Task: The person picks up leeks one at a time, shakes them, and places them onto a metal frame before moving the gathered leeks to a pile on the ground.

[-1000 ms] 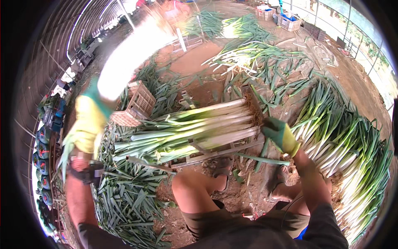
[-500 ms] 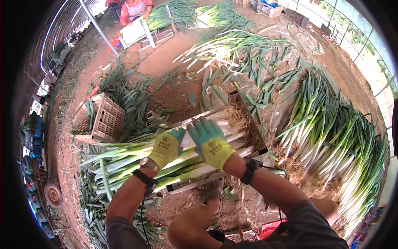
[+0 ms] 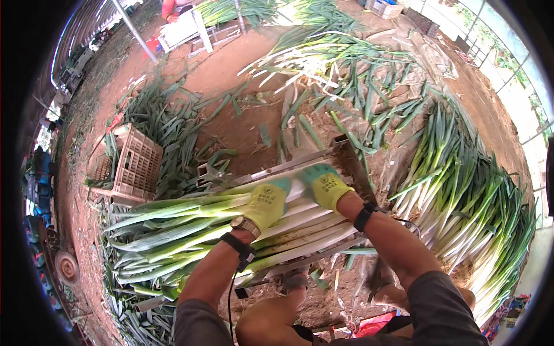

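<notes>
A thick layer of leeks (image 3: 184, 226) lies across a low metal rack (image 3: 259, 174), green leaves to the left and white stems to the right. My left hand (image 3: 269, 200), in a yellow and teal glove, rests on the stems, its fingers curled down over their far side. Close to the rack's upright end plate (image 3: 356, 173) is my right hand (image 3: 328, 185), gloved alike, its blurred fingertips over the root ends. Those ends are mostly hidden behind that hand and wrist.
Leeks with roots (image 3: 461, 207) lie in a long pile at right, and another heap (image 3: 323, 60) lies beyond the rack. A plastic crate (image 3: 138, 164) leans tilted among cut leaves at left. Someone in a red sleeve (image 3: 170, 10) is at a white stand far off.
Both hands have shifted right along the leeks, the right one close to the end plate. Its spread fingers have become blurred. The view has tilted a little.
</notes>
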